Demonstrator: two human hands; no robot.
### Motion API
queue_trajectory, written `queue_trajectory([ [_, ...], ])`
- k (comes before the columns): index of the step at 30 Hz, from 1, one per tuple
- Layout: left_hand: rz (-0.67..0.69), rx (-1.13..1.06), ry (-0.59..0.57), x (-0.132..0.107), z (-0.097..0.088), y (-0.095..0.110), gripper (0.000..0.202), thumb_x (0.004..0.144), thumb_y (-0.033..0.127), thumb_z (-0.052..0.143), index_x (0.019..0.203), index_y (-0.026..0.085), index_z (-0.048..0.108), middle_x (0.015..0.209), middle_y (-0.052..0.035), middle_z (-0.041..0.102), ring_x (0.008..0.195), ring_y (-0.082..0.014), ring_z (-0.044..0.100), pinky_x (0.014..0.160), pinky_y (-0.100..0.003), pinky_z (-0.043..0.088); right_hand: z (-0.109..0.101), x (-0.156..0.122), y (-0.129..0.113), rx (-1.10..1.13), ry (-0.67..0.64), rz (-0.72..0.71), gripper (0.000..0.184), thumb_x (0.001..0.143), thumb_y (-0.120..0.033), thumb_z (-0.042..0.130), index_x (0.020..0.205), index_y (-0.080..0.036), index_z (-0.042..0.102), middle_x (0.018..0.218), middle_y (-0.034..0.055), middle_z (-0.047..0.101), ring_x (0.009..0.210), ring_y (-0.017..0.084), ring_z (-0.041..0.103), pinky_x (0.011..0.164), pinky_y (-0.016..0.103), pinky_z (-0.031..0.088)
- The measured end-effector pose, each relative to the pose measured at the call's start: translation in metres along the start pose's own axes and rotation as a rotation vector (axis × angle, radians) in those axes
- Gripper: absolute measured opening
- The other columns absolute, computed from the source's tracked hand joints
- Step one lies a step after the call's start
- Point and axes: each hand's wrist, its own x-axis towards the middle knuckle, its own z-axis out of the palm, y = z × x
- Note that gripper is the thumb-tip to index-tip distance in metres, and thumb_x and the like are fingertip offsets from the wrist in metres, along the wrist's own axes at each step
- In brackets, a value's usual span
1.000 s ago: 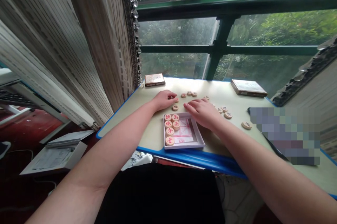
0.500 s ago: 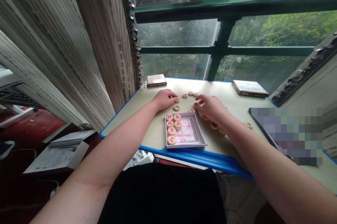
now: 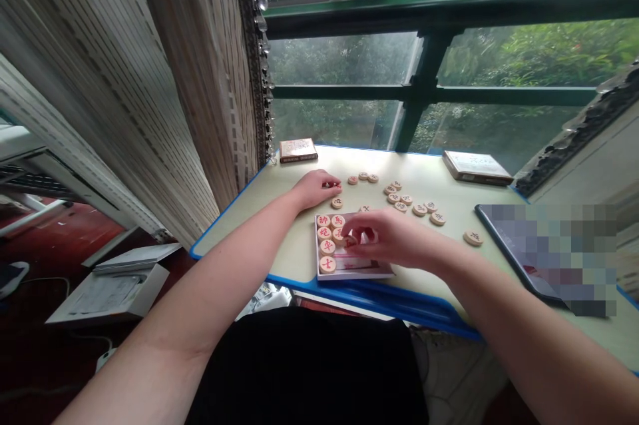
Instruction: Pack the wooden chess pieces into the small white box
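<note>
My right hand (image 3: pixel 383 237) hovers over a shallow white box (image 3: pixel 391 274), thumb and fingertips pinching a round wooden Chinese chess piece (image 3: pixel 350 241). Red-marked Chinese chess pieces (image 3: pixel 327 247) stand face up in two columns along the box's left side. Part of the box floor is hidden under my right hand. Beyond the box, my left hand (image 3: pixel 317 188) rests on the table, fingers closed around another red-marked chess piece (image 3: pixel 338 186) that is mostly covered. Just in front of those fingers lies a dark-marked chess piece (image 3: pixel 337 202).
Several loose chess pieces (image 3: pixel 400 206) are scattered right of centre on the blue-edged table (image 3: pixel 239 232). Two flat boxes, one at back left (image 3: pixel 298 150) and one at back right (image 3: pixel 476 167), lie near the window. A tablet (image 3: pixel 519 258) occupies the right side.
My right hand has come left and nearer, from the loose pieces to over the box, carrying a chess piece. My left hand has stayed almost in place.
</note>
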Motion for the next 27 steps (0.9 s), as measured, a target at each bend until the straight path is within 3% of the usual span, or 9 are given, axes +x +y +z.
queue_trajectory([
  [12, -0.017, -0.029, -0.018, 0.0007, -0.0020, 0.0034, 0.029, 0.078, 0.036, 0.059, 0.098, 0.017, 0.070, 0.093, -0.0054, 0.065, 0.082, -0.0155, 0.060, 0.077, -0.026, 0.048, 0.0026, -0.0039, -0.0050, -0.192, -0.004, 0.007, 0.004, 0.069, -0.025, 0.069, 0.072, -0.021, 0.068, 0.068, -0.0019, 0.064, 0.051, 0.008, 0.047, 0.048, 0.021, 0.028],
  [20, -0.028, -0.045, -0.023, 0.0008, -0.0017, 0.0024, 0.030, 0.077, 0.036, 0.060, 0.097, 0.017, 0.070, 0.094, -0.0059, 0.065, 0.082, -0.0160, 0.060, 0.076, -0.027, 0.048, 0.0008, -0.0041, -0.0051, -0.213, -0.014, 0.043, 0.009, 0.069, -0.029, 0.069, 0.074, -0.021, 0.069, 0.068, 0.0003, 0.065, 0.054, 0.010, 0.050, 0.050, 0.022, 0.031],
  [27, -0.048, -0.043, -0.028, 0.0008, -0.0015, 0.0033, 0.030, 0.077, 0.037, 0.060, 0.097, 0.017, 0.070, 0.094, -0.0054, 0.065, 0.083, -0.0161, 0.060, 0.077, -0.027, 0.048, -0.0018, -0.0050, -0.0040, -0.188, -0.128, 0.032, 0.010, 0.072, -0.027, 0.065, 0.073, -0.020, 0.071, 0.068, 0.0024, 0.064, 0.064, 0.014, 0.055, 0.056, 0.024, 0.036],
])
